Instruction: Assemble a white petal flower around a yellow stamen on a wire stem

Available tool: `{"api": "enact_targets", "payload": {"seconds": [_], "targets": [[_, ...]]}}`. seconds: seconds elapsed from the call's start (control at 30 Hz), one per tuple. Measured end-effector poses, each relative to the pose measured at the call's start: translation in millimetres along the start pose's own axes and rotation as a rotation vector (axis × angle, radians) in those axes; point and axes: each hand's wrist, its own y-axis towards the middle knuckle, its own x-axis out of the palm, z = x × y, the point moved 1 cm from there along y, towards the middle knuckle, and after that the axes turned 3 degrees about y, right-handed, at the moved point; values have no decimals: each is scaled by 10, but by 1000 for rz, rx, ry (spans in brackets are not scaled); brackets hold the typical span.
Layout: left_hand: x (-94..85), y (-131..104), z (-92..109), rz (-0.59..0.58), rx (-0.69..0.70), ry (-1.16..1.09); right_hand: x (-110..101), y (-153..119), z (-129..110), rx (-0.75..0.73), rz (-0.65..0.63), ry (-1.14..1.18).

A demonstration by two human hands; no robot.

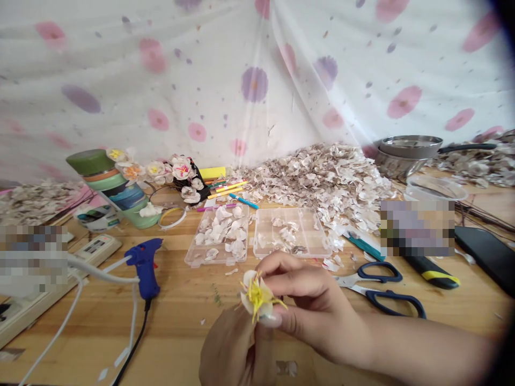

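Note:
A small flower (257, 296) with pale petals and a yellow, spiky centre is held up near the bottom middle. My left hand (230, 346) is closed below it, apparently around its base, which is hidden from view. From the right, my right hand (314, 300) pinches the flower's edge, with the thumb below and the fingers above. Beyond the hands lie two clear divided boxes: the left box (219, 236) holds whitish petals, and the right box (292, 233) has fewer petals.
A blue glue gun (148, 268) with cables stands left. Scissors (378, 287) and a black-and-yellow handle (436, 273) lie right. Behind are a large petal heap (322, 177), metal bowls (406, 153), finished flowers (181, 170) and a green container (116, 187).

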Motion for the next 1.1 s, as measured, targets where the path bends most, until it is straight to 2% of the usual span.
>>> {"api": "enact_targets", "payload": {"seconds": [0.13, 0.27, 0.4, 0.57, 0.7, 0.8, 0.97, 1.1], "targets": [[-2, 20, 108, -93, -139, -54, -9, 39, 10, 161, 39, 99], [51, 1, 144, -22, -204, -79, -10, 63, 56, 270, 94, 213], [93, 0, 135, 20, -166, -19, 17, 55, 66, 334, 131, 272], [75, 20, 151, 26, -60, 51, 25, 54, 31, 338, 144, 263], [56, 11, 161, 5, -72, 22, 29, 62, 18, 336, 110, 347], [41, -4, 178, -23, -141, -52, 38, 54, 23, 374, 102, 381], [21, -21, 241, -38, -340, -270, 51, 16, 37, 333, 137, 408], [25, -37, 269, -22, -393, -338, 59, 3, 38, 348, 107, 465]]}}
